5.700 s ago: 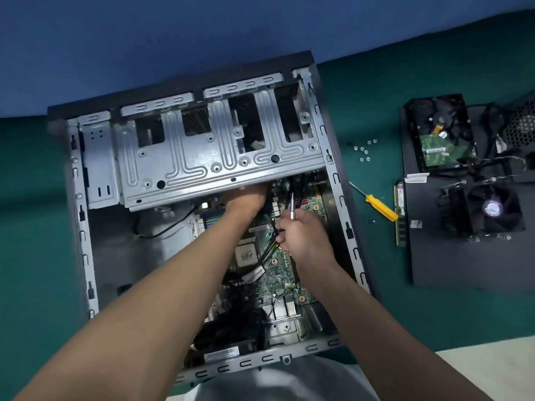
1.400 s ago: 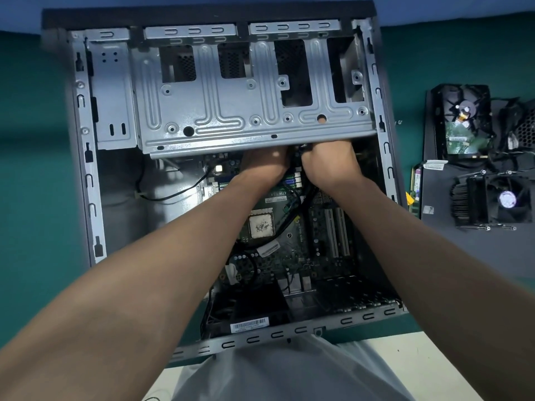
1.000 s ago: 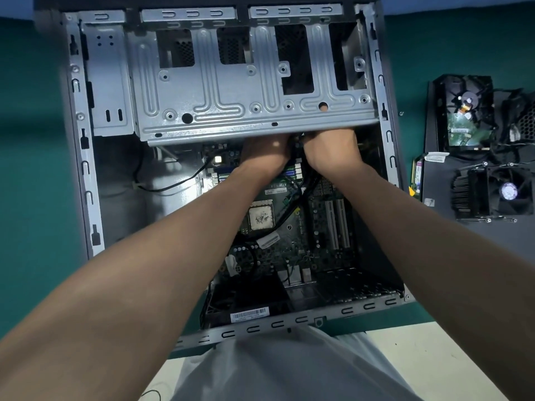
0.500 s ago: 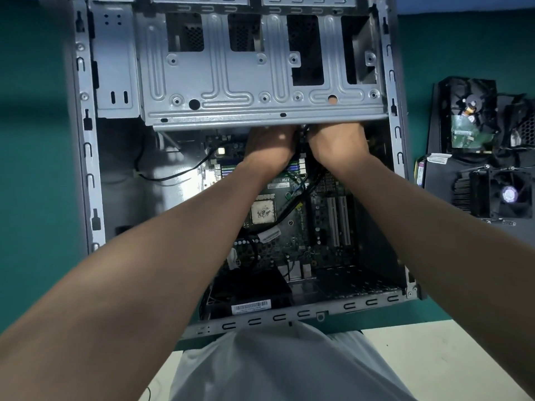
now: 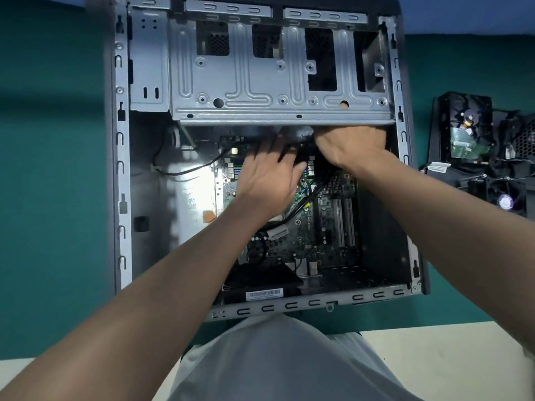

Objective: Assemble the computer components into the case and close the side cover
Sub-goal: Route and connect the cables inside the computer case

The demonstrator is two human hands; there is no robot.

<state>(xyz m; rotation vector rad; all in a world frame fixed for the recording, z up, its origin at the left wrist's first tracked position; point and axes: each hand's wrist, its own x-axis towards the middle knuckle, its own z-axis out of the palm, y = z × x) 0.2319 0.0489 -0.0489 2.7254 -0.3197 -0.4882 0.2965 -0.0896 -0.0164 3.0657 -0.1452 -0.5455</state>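
Pulling back from the drive cage (image 5: 260,82) edge, the left hand (image 5: 269,176) is spreading its grip open, seemingly empty, over the motherboard (image 5: 318,233) in the case (image 5: 121,198); the right hand (image 5: 350,146) is reaching underneath, grip hidden, cannot tell.

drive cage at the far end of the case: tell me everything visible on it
The drive cage is bare grey stamped sheet metal with pressed curving ribs, dimpled screw holes and four rectangular cut-outs; perforated mesh shows through two. It lies across the far end of the open case, its near edge overhanging the motherboard. The right hand reaches under that edge, fingers hidden; something skin-coloured shows in one round hole.
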